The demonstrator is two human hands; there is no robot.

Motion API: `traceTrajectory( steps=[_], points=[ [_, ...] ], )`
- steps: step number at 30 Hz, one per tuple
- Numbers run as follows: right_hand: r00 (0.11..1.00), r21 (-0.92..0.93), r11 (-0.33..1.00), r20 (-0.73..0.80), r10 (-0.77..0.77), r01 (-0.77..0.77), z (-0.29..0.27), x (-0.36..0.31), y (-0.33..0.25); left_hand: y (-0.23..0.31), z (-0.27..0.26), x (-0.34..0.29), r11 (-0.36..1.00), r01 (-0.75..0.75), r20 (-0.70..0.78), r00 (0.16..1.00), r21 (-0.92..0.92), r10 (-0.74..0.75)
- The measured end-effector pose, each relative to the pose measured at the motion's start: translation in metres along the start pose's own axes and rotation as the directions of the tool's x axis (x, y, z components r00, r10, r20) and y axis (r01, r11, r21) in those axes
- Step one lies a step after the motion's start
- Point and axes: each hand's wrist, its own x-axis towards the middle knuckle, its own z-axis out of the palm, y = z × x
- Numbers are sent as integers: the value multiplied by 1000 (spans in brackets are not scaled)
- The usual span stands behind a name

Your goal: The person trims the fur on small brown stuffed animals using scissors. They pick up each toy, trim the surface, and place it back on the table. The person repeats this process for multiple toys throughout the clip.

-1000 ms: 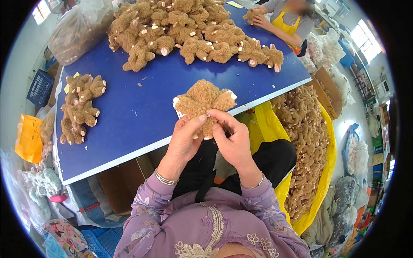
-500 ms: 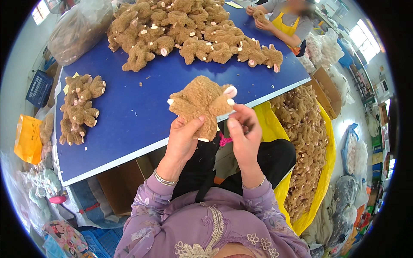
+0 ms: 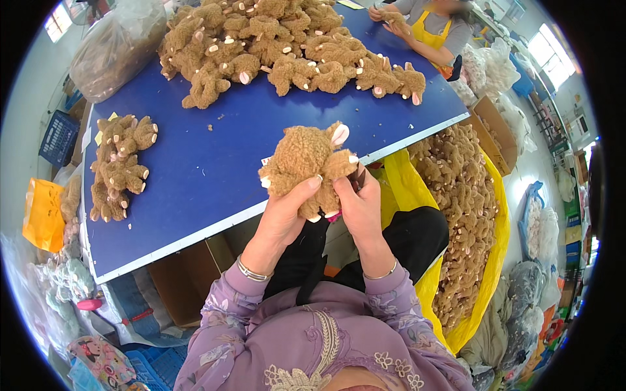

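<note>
A brown curly plush toy (image 3: 298, 154) with white paw tips and a pink-lined ear is held up just off the table's near edge. My left hand (image 3: 279, 216) grips its lower left, thumb across the front. On the other side my right hand (image 3: 362, 207) pinches the toy near its limb, thumb in front. A small dark object, mostly hidden, shows at the right fingers; its kind cannot be told. A bit of bright pink (image 3: 334, 217) peeks out beneath the toy.
Across the blue table (image 3: 195, 169) lies a large heap of similar plush toys (image 3: 267, 45), with a small row (image 3: 120, 166) at left. A yellow-lined sack (image 3: 398, 173) of toys stands right of my knee. Beyond the table, a person in a yellow apron (image 3: 430, 32) handles a toy.
My right hand has come in from beside the toy and now grips it. The toy has turned somewhat and sits slightly lower, its ear standing up more.
</note>
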Motion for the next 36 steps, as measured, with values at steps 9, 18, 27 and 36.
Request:
traceTrajectory(
  steps=[9,18,27,36],
  points=[
    [962,-196,953,-99,-256,233,-5,-4,-3,-4,8,2,998,-50,-60,997,27,52],
    [974,-418,880,107,-199,225,-10,-5,-22,-10,3,5,988,-92,-46,994,126,98],
    [993,-405,913,115,-10,56,-13,-1,-34,-12,4,4,981,-94,-27,995,172,100],
    [960,-411,909,223,167,-63,-21,2,-55,-6,4,4,1000,-18,-94,995,16,20]
  ],
)
